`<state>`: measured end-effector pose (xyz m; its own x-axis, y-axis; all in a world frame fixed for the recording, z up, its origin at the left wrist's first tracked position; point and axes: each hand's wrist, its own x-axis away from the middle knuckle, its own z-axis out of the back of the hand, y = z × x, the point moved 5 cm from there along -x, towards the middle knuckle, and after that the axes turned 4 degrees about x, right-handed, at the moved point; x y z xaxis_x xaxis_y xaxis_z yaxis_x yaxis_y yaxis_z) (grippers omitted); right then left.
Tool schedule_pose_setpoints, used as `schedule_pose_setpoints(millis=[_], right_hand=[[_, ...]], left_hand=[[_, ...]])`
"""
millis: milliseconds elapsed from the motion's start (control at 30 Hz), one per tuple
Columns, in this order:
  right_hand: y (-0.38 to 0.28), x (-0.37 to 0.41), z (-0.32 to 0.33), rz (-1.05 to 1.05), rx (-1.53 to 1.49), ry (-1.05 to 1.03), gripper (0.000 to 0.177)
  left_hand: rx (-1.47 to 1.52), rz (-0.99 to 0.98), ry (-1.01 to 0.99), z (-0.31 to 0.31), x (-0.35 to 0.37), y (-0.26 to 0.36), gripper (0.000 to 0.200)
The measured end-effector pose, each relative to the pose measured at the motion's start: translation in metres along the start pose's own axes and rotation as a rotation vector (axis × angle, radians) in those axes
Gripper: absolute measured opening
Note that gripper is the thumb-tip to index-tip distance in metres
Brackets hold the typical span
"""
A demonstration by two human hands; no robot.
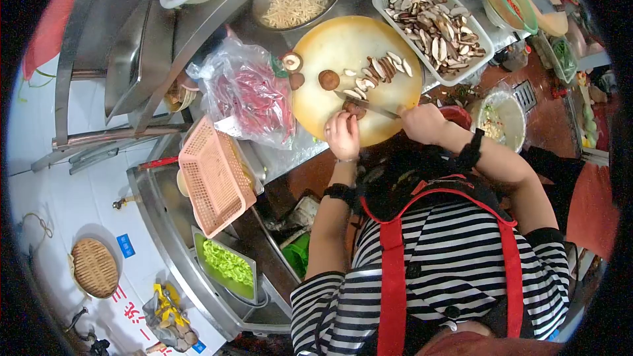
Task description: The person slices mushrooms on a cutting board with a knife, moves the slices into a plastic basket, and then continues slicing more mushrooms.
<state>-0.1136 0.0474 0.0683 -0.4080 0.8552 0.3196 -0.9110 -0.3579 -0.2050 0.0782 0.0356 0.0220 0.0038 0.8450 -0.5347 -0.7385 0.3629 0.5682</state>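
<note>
On the round yellowish cutting board, my left hand presses its curled fingers on a brown shiitake mushroom. My right hand grips the handle of a kitchen knife, whose blade lies across the board and touches the mushroom or is very close to it. Cut mushroom slices form a loose row beyond the blade. Nearby sits a whole mushroom, cap up. Two more lie at the board's left edge, one of them a mushroom with its pale underside showing.
A white basket of sliced mushrooms stands beyond the board, to the right. Left of the board lies a plastic bag with reddish contents. A metal bowl holds pale shreds. A pink basket rests by the sink; a bucket stands at right.
</note>
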Motion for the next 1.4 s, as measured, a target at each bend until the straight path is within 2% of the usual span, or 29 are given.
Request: schedule_pose_setpoints(millis=[133,167,367,500,600,733,800,933,1000,1100,1167,1333,1400], right_hand=[[-0.01,0.005,0.001,-0.028,-0.087,0.02,0.022],[-0.007,0.0,-0.018,-0.01,-0.065,0.052,0.022],[-0.007,0.006,0.011,-0.018,-0.015,-0.011,0.021],[-0.013,0.003,-0.009,-0.043,-0.059,-0.044,0.021],[-0.014,-0.002,-0.004,0.012,0.004,0.006,0.022],[-0.012,0.004,0.005,-0.051,-0.056,-0.091,0.026],[-0.014,0.0,-0.01,-0.032,-0.074,-0.02,0.025],[-0.017,0.0,-0.002,-0.002,0.01,-0.006,0.025],[-0.013,0.005,0.012,-0.023,-0.038,-0.013,0.024],[-0.019,0.008,0.006,-0.008,-0.089,0.032,0.024],[-0.018,0.002,-0.015,0.001,-0.059,0.034,0.024],[-0.014,0.001,0.002,0.014,-0.022,-0.013,0.027],[-0.019,0.007,0.008,-0.007,-0.074,0.004,0.029]], left_hand=[[0.044,-0.03,0.014,-0.002,0.007,-0.002,0.012],[0.009,-0.026,0.015,-0.001,0.008,0.0,0.012],[-0.001,-0.043,0.039,-0.001,0.007,-0.001,0.013],[-0.004,-0.036,0.021,-0.001,0.008,-0.001,0.013],[-0.01,-0.017,0.04,0.002,0.006,0.001,0.012],[0.068,-0.03,0.022,0.003,0.008,-0.001,0.01],[0.021,-0.057,0.024,0.003,0.01,0.001,0.01],[0.03,-0.062,0.036,0.005,0.012,0.0,0.009],[0.077,-0.037,0.097,0.007,0.01,0.0,0.008],[0.053,0.02,0.08,0.009,0.01,0.003,0.007],[0.01,0.004,0.059,0.006,0.01,0.004,0.007],[-0.026,-0.025,0.052,0.008,0.005,0.003,0.006],[-0.018,-0.015,0.139,0.015,0.009,0.002,0.005]])
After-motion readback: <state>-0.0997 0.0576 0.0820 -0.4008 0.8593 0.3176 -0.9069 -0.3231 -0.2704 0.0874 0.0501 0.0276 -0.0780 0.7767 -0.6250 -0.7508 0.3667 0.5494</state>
